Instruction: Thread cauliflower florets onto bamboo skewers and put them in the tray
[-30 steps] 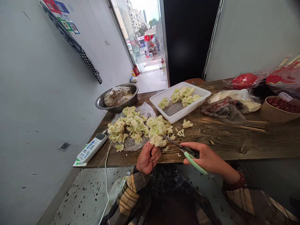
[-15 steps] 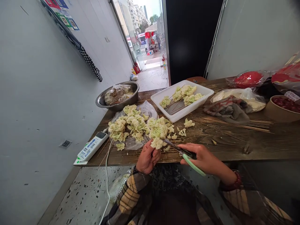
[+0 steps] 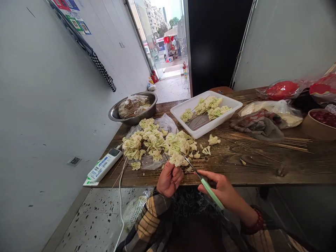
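Note:
At the near edge of the wooden table (image 3: 262,161), my left hand (image 3: 169,180) is closed round the stem of a cauliflower floret (image 3: 177,159). My right hand (image 3: 219,187) grips green-handled scissors (image 3: 203,182), whose blades reach up to the right side of that floret. Behind it, a heap of cut cauliflower pieces (image 3: 152,140) lies on a clear plastic sheet. A few loose florets (image 3: 214,140) are scattered on the wood to the right.
A white tray (image 3: 225,117) holds skewered cauliflower. A steel bowl (image 3: 115,113) with a bag stands back left, a white power strip (image 3: 103,167) at the left edge. Bamboo skewers (image 3: 275,141), a cloth (image 3: 258,126), bagged red items and a bowl lie at right.
My right hand has swung nearer to me and the scissors now point more steeply up at the floret. The left hand still holds the floret.

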`<state>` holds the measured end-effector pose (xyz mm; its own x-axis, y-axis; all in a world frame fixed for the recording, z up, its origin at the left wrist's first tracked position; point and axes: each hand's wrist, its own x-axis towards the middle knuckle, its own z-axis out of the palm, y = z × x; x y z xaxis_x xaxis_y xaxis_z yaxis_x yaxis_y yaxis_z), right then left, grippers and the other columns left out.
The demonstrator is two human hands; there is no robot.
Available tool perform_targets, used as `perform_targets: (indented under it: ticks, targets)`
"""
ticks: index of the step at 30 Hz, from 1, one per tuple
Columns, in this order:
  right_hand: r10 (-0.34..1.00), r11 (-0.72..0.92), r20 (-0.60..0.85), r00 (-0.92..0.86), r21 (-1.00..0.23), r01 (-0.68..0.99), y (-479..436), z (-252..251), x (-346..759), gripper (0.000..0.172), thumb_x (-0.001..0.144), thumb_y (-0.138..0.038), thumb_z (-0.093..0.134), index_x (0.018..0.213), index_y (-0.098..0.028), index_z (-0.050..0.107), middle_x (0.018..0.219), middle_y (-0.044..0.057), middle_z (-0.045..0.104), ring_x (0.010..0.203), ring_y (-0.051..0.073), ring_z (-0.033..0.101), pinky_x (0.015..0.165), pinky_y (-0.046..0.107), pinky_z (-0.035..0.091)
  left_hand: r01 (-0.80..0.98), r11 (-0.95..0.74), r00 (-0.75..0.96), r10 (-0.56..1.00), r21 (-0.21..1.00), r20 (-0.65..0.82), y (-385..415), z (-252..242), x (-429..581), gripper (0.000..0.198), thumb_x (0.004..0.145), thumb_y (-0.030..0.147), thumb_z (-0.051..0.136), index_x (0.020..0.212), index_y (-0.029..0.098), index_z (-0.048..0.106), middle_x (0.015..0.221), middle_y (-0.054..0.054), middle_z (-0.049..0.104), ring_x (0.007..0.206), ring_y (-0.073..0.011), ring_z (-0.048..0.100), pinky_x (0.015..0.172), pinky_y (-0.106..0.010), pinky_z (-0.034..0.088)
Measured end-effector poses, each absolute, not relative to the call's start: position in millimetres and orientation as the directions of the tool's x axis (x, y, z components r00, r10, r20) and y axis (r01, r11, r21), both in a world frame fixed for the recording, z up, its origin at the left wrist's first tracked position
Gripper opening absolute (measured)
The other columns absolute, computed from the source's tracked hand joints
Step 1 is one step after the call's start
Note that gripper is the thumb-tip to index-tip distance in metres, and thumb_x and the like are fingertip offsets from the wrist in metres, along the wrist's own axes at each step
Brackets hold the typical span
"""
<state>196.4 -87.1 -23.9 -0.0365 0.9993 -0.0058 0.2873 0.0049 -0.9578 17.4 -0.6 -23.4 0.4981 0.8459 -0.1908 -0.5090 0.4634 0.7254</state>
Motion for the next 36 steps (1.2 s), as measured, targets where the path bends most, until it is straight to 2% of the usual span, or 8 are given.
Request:
perform_targets:
  ticks: [4,7,10,14,19,26,30,36]
  targets:
    - [1.0,-0.005,0.002,0.023,-0.955,0.298,-89.7,-20.2,200.3,0.049,0.071,-0.039,0.072,0.115,-0.017,0.067,0.114,0.01,0.069,0.104,0.028,0.062,0.094,0.04,0.046,-0.531,0.472,0.501,0.845,0.704,-0.188,-0.6,-24.9,17.0,0.039,0.078,0.037,0.065,0.061,0.018,0.036,0.043,0.009,0.028,0.032,-0.002,0.015,0.034,-0.019,0.012]
    - [0.994,-0.106,-0.107,-0.007,-0.988,0.113,-93.3,-21.2,201.5,0.053,0.072,-0.043,0.071,0.117,-0.016,0.065,0.094,0.007,0.071,0.079,0.021,0.066,0.07,0.032,0.053,-0.533,0.468,0.49,0.85,0.705,-0.193,-1.1,-22.8,18.2,0.036,0.079,0.035,0.065,0.064,0.018,0.037,0.043,0.01,0.03,0.031,-0.0021,0.015,0.033,-0.019,0.012]
    - [0.956,-0.284,-0.268,-0.118,-0.945,-0.162,-98.1,-25.1,198.4,0.059,0.074,-0.049,0.068,0.123,-0.017,0.06,0.066,-0.002,0.059,0.047,0.009,0.05,0.041,0.02,0.041,-0.513,0.47,0.483,0.85,0.718,-0.211,-1.9,-22.0,19.8,0.031,0.082,0.034,0.062,0.068,0.018,0.039,0.044,0.01,0.031,0.031,-0.0025,0.017,0.033,-0.018,0.014]
    - [0.933,-0.349,-0.301,-0.197,-0.892,-0.288,-101.2,-26.7,195.0,0.062,0.073,-0.053,0.068,0.123,-0.016,0.059,0.064,-0.002,0.055,0.043,0.007,0.046,0.037,0.018,0.037,-0.53,0.469,0.482,0.852,0.706,-0.204,-2.0,-23.6,20.0,0.031,0.085,0.033,0.058,0.066,0.018,0.038,0.045,0.01,0.03,0.032,-0.0025,0.016,0.033,-0.017,0.017]
    - [0.988,-0.153,-0.154,-0.006,-0.985,0.081,-98.9,-26.3,203.8,0.054,0.072,-0.046,0.071,0.116,-0.016,0.066,0.083,0.006,0.069,0.07,0.019,0.063,0.063,0.03,0.052,-0.58,0.507,0.487,0.843,0.638,-0.227,-0.6,-22.3,16.0,0.033,0.087,0.028,0.055,0.062,0.018,0.036,0.046,0.009,0.028,0.033,-0.0029,0.015,0.034,-0.017,0.018]
    - [1.0,0.003,-0.003,-0.014,-0.911,0.411,-102.4,-18.7,219.3,0.053,0.074,-0.041,0.069,0.121,-0.017,0.063,0.115,0.011,0.068,0.104,0.028,0.062,0.093,0.041,0.047,-0.592,0.537,0.528,0.822,0.6,-0.214,-0.3,-21.0,14.2,0.032,0.086,0.025,0.055,0.062,0.017,0.036,0.046,0.009,0.023,0.034,-0.0029,0.013,0.034,-0.016,0.017]
    - [0.994,0.111,0.098,-0.053,-0.835,0.54,-102.6,-10.8,223.8,0.053,0.074,-0.036,0.07,0.124,-0.021,0.061,0.116,0.01,0.067,0.103,0.026,0.063,0.088,0.036,0.05,-0.574,0.546,0.563,0.804,0.61,-0.19,-0.4,-20.9,14.1,0.03,0.084,0.022,0.056,0.062,0.017,0.037,0.045,0.01,0.022,0.035,-0.0029,0.01,0.035,-0.016,0.016]
    - [0.976,0.192,0.207,-0.071,-0.652,0.733,-99.6,-14.7,229.8,0.054,0.079,-0.034,0.068,0.13,-0.026,0.054,0.101,0.005,0.067,0.082,0.019,0.065,0.072,0.03,0.052,-0.578,0.54,0.586,0.797,0.612,-0.151,-3.0,-22.7,13.5,0.023,0.082,0.02,0.058,0.067,0.016,0.042,0.045,0.011,0.018,0.035,-0.0029,0.005,0.035,-0.016,0.014]
